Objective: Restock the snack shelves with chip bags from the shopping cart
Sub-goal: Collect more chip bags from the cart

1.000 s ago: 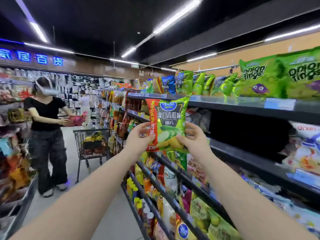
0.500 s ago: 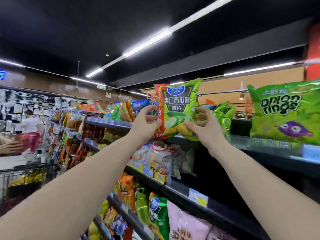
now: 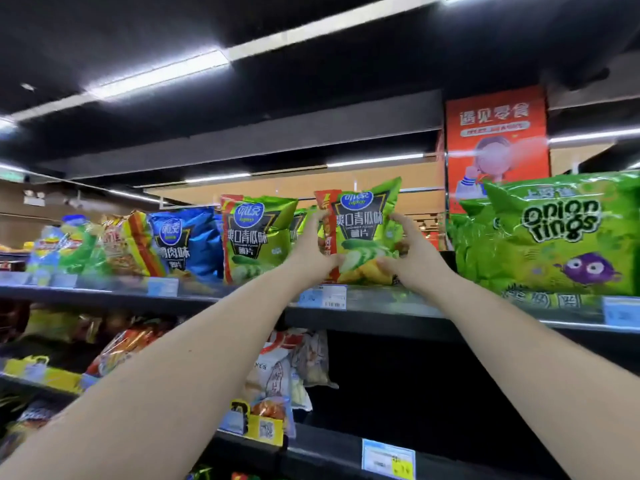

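A green cucumber-flavour chip bag (image 3: 362,233) with a red left edge stands upright on the top shelf (image 3: 381,301). My left hand (image 3: 311,247) grips its left side and my right hand (image 3: 407,252) grips its lower right side. Left of it stands a matching green chip bag (image 3: 254,237), and another green bag shows partly between the two. The bag's bottom edge is hidden behind my hands. The shopping cart is out of view.
Large green onion rings bags (image 3: 557,233) fill the top shelf on the right. A blue chip bag (image 3: 183,237) and orange snack bags (image 3: 128,244) stand to the left. Lower shelves hold mixed snack packs (image 3: 287,365). A red poster (image 3: 497,140) hangs behind.
Both hands have carried the green bag up and forward from chest height onto the top shelf, beside the matching bag. My view has turned from the aisle toward the shelf.
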{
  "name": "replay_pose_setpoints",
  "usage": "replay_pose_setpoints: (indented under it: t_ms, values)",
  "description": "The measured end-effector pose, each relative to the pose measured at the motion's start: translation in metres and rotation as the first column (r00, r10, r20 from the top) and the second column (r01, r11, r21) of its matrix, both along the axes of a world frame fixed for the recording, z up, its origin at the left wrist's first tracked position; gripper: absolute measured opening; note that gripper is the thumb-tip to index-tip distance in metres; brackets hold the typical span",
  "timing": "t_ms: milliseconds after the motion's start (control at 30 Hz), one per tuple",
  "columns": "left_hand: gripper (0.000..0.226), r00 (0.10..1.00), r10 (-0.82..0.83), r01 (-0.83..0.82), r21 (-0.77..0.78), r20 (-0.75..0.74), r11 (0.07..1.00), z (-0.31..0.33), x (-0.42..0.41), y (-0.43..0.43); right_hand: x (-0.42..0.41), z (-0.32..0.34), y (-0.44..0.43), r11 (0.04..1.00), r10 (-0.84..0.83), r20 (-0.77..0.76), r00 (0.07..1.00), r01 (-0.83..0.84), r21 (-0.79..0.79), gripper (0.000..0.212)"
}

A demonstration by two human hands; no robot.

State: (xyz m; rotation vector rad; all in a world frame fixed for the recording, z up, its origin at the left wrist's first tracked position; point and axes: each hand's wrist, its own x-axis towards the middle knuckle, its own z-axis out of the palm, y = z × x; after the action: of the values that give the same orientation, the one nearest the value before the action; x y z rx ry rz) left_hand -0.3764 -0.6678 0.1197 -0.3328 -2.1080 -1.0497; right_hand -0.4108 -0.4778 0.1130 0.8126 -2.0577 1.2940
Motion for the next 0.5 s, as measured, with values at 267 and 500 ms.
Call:
replay_pose_setpoints:
  t_ms: [267, 500]
  values:
    - [0.063, 1.0, 0.016, -0.012, -0.209, 0.015, 0.978, -0.011, -0.027, -0.028, -0.011, 0.007, -0.023, 0.966, -0.19, 0.086, 0.978, 0.171, 0.193, 0.062]
    - [0.054, 0.997, 0.063, -0.074, -0.299, -0.047, 0.951, -0.017, -0.036, -0.039, -0.012, 0.004, -0.046, 0.935, -0.287, 0.019, 0.958, 0.276, 0.221, 0.057]
